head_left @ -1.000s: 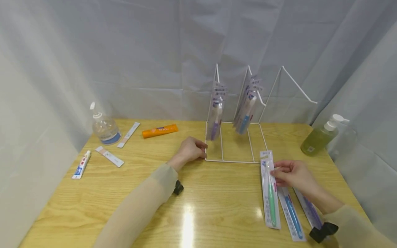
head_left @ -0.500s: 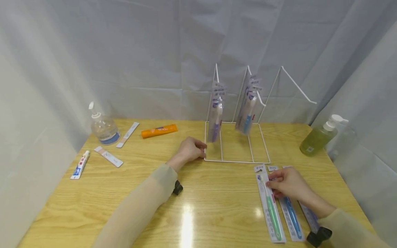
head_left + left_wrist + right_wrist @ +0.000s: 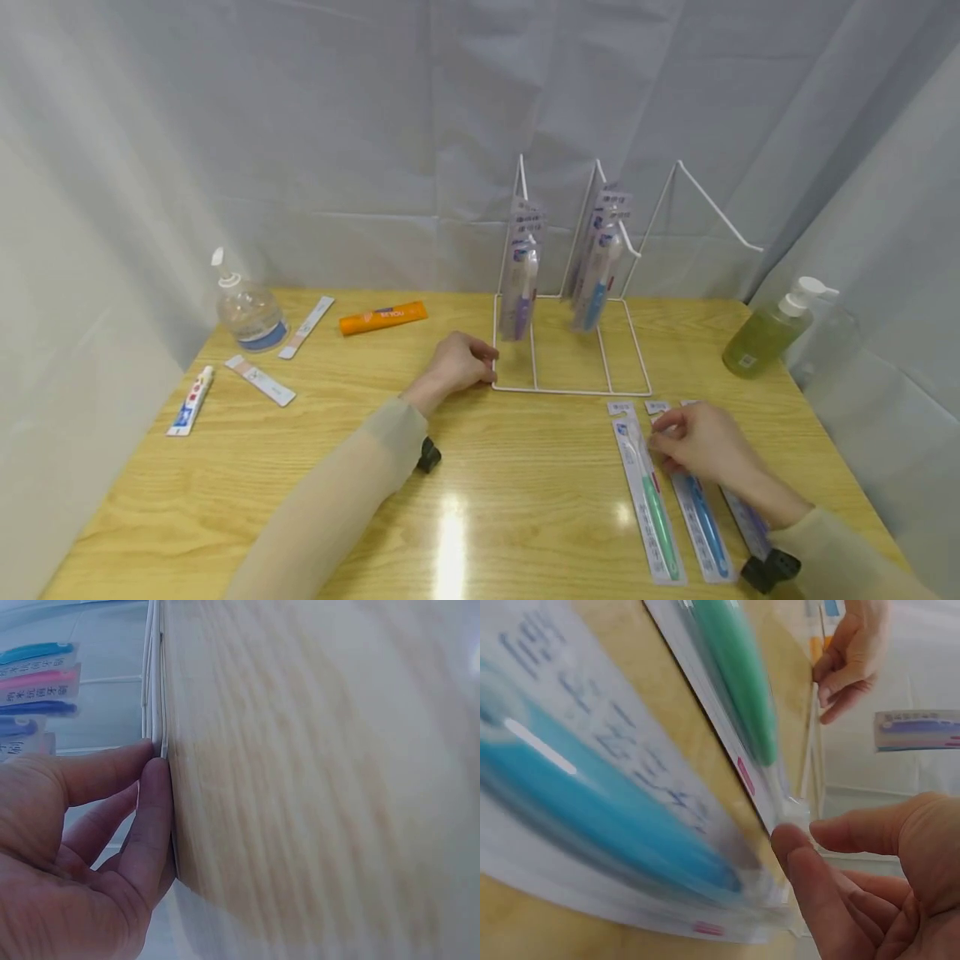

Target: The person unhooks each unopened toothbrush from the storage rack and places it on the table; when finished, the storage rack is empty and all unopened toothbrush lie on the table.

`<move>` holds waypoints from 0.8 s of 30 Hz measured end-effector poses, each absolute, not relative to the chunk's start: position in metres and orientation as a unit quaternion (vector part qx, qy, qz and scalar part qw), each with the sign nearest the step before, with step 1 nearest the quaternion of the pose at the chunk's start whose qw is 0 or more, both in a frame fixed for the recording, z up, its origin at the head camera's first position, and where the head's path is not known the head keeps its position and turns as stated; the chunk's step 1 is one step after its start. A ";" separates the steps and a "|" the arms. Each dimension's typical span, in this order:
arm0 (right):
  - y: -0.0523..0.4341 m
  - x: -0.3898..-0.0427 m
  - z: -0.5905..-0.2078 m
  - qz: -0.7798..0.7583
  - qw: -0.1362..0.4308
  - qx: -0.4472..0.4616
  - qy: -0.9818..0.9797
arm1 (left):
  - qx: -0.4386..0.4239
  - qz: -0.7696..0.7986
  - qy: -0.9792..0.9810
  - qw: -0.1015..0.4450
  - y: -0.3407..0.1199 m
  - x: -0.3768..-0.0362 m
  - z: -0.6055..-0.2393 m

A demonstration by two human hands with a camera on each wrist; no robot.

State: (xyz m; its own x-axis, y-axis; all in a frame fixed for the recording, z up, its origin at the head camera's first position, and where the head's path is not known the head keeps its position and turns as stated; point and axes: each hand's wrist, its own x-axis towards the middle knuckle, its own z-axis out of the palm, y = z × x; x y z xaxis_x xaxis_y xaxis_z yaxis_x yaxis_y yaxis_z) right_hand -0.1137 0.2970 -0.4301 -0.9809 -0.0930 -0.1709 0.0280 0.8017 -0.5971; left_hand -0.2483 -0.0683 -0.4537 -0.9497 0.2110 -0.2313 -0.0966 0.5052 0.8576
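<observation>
Head view shows a wooden table (image 3: 480,467) with a white wire rack (image 3: 570,350) standing at about 1 o'clock from the middle. The left hand (image 3: 459,363) rests at the rack's near left corner; in the left wrist view its fingers (image 3: 154,825) are curled and pressed against the thin white wire of the base, thumb above, so it holds the wire. Two toothbrush packs hang on the rack: a purple one (image 3: 520,275) and a blue one (image 3: 596,267).

At 4 o'clock lie three flat packs side by side. The green toothbrush pack (image 3: 645,492) is the leftmost, the blue toothbrush pack (image 3: 699,521) is just beside it, and a third pack (image 3: 746,525) is partly hidden by the forearm. The right hand (image 3: 693,442) lies on the top ends of them with curled fingers; in the right wrist view its fingertips (image 3: 810,877) touch the edge of the blue pack, but I cannot tell if they really pinch it.

At 10 o'clock stand a clear pump bottle (image 3: 247,312) and an orange tube (image 3: 382,317); at 2 o'clock a green soap bottle (image 3: 761,337).
</observation>
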 end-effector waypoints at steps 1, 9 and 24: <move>0.298 -0.115 -0.428 -0.307 0.084 -0.027 0.948 | 0.034 0.496 0.853 0.155 -0.068 -0.248 -0.454; 0.295 -0.143 -0.398 -0.346 -0.075 -0.128 0.926 | 0.035 0.493 0.855 0.154 -0.069 -0.248 -0.453; 0.253 -0.239 -0.358 -0.570 -0.153 -0.135 0.796 | 0.039 0.466 0.871 0.148 -0.070 -0.247 -0.451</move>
State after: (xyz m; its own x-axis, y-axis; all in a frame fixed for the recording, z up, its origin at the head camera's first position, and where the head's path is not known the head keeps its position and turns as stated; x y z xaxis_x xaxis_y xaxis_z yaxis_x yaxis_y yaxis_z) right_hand -0.2389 0.2529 -0.3583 -0.9167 -0.0394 0.3976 -0.3891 0.3142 -0.8659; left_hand -0.2471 -0.0702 -0.4515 -0.9529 0.2058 -0.2227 -0.0708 0.5629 0.8235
